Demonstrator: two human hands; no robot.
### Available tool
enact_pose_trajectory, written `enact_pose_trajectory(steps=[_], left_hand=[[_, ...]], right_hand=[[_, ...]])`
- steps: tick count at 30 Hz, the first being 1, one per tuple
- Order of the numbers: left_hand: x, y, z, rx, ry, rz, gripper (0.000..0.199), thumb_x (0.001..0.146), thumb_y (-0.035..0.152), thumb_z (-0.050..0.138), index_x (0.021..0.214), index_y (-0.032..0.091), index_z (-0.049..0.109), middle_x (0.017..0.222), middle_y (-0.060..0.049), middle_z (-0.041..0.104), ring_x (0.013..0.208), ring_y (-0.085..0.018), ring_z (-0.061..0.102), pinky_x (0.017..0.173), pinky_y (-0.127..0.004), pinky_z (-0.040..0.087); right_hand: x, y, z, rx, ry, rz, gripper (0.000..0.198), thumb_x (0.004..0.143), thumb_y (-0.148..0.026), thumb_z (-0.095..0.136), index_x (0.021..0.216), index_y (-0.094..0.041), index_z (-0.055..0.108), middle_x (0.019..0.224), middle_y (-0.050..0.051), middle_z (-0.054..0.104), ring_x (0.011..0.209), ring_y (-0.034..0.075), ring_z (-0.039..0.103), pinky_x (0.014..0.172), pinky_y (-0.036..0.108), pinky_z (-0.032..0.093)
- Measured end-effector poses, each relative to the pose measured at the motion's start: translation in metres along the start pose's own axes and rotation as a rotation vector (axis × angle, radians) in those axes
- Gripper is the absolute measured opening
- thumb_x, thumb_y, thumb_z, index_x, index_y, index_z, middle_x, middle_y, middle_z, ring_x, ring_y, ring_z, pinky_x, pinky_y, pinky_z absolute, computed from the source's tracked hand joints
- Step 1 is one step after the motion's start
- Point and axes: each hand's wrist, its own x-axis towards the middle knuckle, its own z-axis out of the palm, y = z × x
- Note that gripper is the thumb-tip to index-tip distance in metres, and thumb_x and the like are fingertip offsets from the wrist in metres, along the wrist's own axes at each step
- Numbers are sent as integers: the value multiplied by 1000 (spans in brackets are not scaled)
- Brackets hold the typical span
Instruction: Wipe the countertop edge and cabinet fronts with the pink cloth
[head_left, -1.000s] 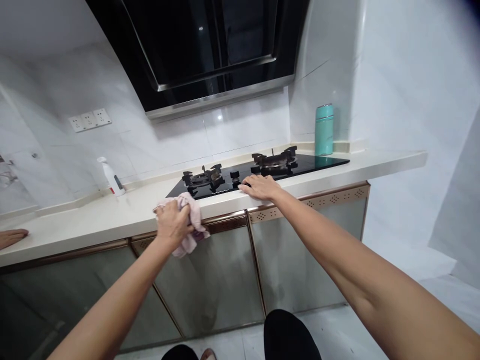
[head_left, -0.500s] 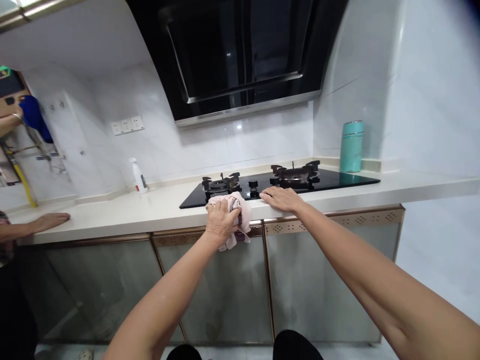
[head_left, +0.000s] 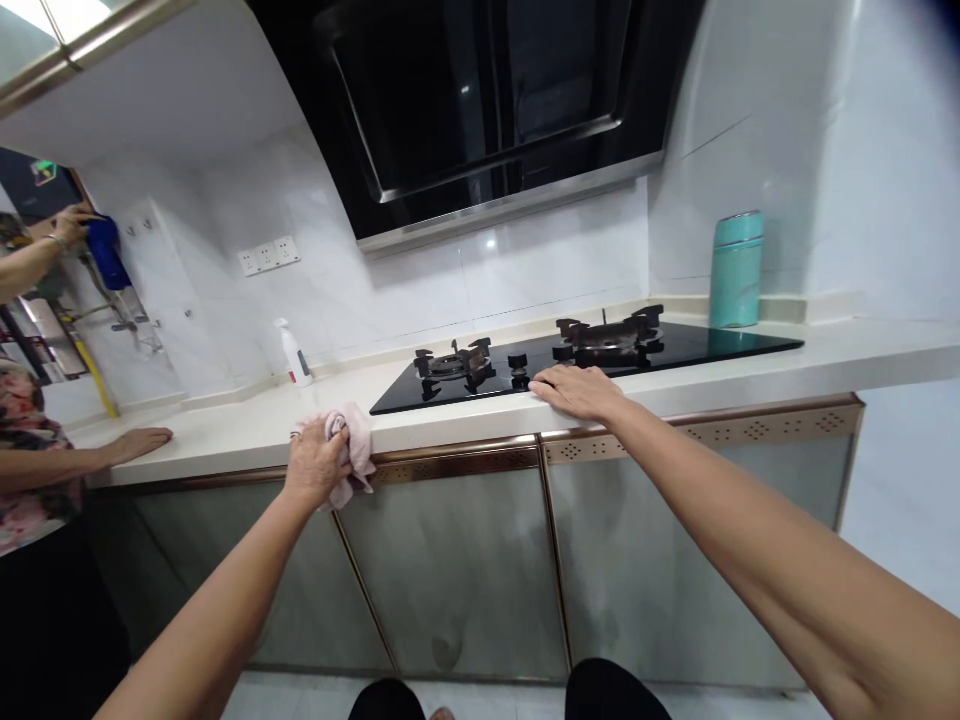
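A pale pink cloth point(head_left: 360, 440) is bunched under my left hand point(head_left: 315, 465), whose fingers are curled over it at the front edge of the white countertop point(head_left: 247, 425). Part of the cloth hangs over that edge, left of the black glass gas stove point(head_left: 405, 392). My right hand point(head_left: 576, 390) lies flat at the stove's front rim, fingers stretched out, holding nothing. Close to its fingertips stand the stove's black knobs point(head_left: 518, 365). The left burner point(head_left: 452, 366) and right burner point(head_left: 613, 338) carry black pan supports.
A white spray bottle point(head_left: 294, 355) stands against the back wall, and a teal flask point(head_left: 736, 270) at the stove's right. The black range hood point(head_left: 480, 110) overhangs the stove. At left, another person's hand point(head_left: 139, 445) rests on the counter; their other hand holds a blue cloth point(head_left: 109, 252).
My left hand has slid left with the pink cloth, from the stove's front to the counter beside it. My right hand stays by the knobs. The view has shifted slightly.
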Motion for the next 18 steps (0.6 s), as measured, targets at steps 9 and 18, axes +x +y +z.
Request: enact_pose_trajectory(steps=[9,18], left_hand=[[4,30,-17,28,18,-46,56,78,35,74,130,16,61,143,-25,50,130,-44,48,101,-57,41],[42,161,-42,-161,174,134,55,77,50,78,120,18,66,134,-23,56,119,-43,52,94,-59,42]], right_hand=[[4,-3,4,-9,25,19,67,98,-66,17,132,-28,60,144,9,58,131,34,51,107,60,39],[3,-1,3,-25,28,9,72,99,-67,9,130,-28,61,141,10,59,126,33,53,107,60,40]])
